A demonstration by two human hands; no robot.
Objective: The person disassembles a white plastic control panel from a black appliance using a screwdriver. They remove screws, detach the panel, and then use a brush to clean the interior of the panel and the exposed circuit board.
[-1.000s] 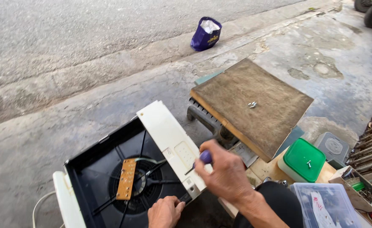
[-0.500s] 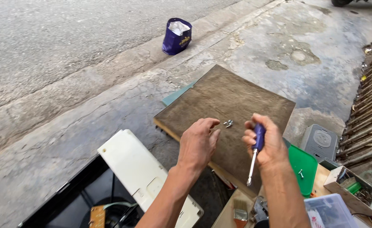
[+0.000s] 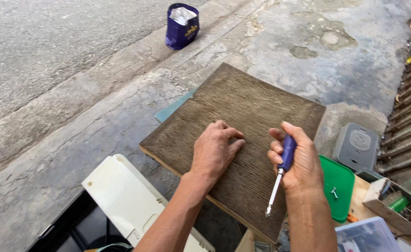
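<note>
Right hand (image 3: 299,161) has its grip wrapped tight round the blue handle of a screwdriver (image 3: 282,168), shaft angled down, tip hanging over the near edge of the brown board (image 3: 243,107). Left hand (image 3: 213,151) lies palm-down on that board, fingers curled under, grip empty as far as shows. Bare board beyond the knuckles. Green lid (image 3: 338,179) just right; white stove panel (image 3: 131,200) lower left.

My feed: bright even daylight, soft faint shadows, no glare; focus sharp throughout, slight wide-angle stretch at edges.
</note>
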